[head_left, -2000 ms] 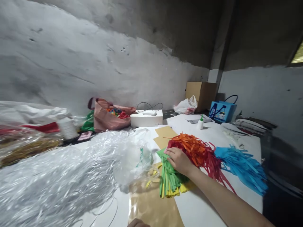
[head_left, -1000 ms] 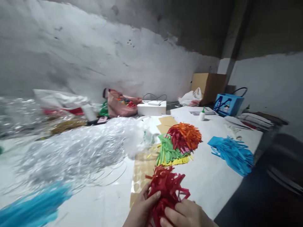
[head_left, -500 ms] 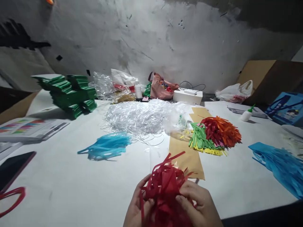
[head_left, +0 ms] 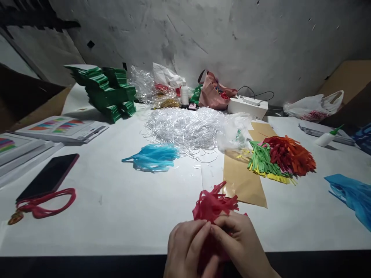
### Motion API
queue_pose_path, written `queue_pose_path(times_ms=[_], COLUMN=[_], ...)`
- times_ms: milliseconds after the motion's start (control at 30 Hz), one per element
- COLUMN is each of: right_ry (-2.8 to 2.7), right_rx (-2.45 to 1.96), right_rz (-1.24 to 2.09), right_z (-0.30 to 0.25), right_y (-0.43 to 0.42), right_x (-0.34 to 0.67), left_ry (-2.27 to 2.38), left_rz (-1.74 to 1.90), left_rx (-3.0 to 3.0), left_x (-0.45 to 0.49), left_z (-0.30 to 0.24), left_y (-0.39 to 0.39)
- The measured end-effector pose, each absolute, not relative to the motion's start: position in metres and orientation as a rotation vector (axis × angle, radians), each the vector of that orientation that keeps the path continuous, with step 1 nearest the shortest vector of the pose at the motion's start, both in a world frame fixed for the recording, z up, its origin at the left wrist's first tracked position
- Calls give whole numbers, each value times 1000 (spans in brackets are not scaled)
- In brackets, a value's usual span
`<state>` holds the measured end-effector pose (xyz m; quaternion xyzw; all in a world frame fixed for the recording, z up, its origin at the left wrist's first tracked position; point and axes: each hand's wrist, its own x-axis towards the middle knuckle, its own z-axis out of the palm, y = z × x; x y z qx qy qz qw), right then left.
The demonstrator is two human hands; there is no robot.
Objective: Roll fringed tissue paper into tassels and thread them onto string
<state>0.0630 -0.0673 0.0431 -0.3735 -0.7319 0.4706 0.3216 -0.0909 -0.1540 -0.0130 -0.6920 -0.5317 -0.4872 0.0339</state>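
A red paper tassel [head_left: 213, 204] with many cut strips is held at the table's front edge, its loose strips pointing away from me. My left hand [head_left: 188, 247] is closed on it from the left, fingers bent over its near part. From the right, my right hand [head_left: 239, 239] pinches it, thumb and fingertips meeting the left fingertips. The lower part of the tassel is mostly hidden behind the hands. A blue tassel [head_left: 155, 157] lies flat beyond them to the left. Green, red and orange tassels [head_left: 285, 157] are bunched to the right.
Tangled clear cord [head_left: 185, 129] lies mid-table beside brown paper [head_left: 243, 181]. At left are a phone [head_left: 48, 177] with a red strap, printed packs [head_left: 62, 130] and green stacked pieces [head_left: 108, 94]. A glue bottle [head_left: 327, 138] and more blue strips [head_left: 350, 195] are at right.
The view has shifted left and down. My left hand has moved over the front of the red tassel, and both hands' fingertips have come together on it.
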Motion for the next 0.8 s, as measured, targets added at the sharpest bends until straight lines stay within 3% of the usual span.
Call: queue_pose_path(times_ms=[167,300,400,567,733,800], right_ry=[-1722,-1834,-1920,-1895,-1727,-1653], right_rx=[-792,-697,-666,-812,-950,-1019], right_rz=[1450,1138,1048,1121,1218,1292], right_z=[31,20,15,14,9,7], right_y=[-65,-64,-64,-60,-58,-59], right_x=[64,66,64,62,64,64], left_ry=[-2103,-2487,-2487,-2464,-2358,-2284], left_rz=[-2395,-3180,-3541,-3594,-2986,-2917], left_rx=[-1800,-1246,-910,-788,-1446,-1575], left_x=[-78,-79,-80,-74,-72,-71], left_z=[-9,-1,0,-11,-21,-22], left_y=[-139,-128,-116,-110,-114,-116])
